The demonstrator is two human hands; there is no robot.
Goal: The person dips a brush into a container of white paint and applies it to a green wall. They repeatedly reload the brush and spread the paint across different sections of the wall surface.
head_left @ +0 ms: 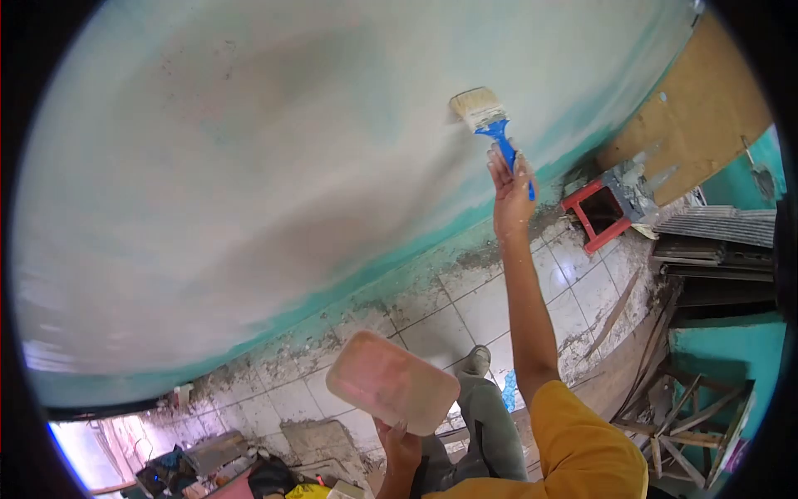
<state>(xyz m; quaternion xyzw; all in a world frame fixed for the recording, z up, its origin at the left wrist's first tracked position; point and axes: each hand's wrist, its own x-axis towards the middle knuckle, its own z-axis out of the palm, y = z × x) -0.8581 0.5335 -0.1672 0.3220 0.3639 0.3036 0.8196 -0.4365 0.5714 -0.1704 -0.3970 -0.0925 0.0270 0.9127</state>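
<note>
Right hand [511, 195], raised on an outstretched arm, is closed around the blue handle of a paintbrush [490, 125], fingers wrapped and thumb along the grip. Its pale, paint-laden bristles are wide and flat, and their tips press against the wall [249, 166], high up and right of centre. Around the bristles the wall is whitish-grey, with a turquoise band along its foot. Left hand [399, 441], low and near the body, grips the bottom edge of a pinkish rectangular tray [391, 382], tilted with its underside towards the camera. Beneath lies a dusty tiled floor [499, 308], and a red-framed stool [603, 212] stands by the wall.
</note>
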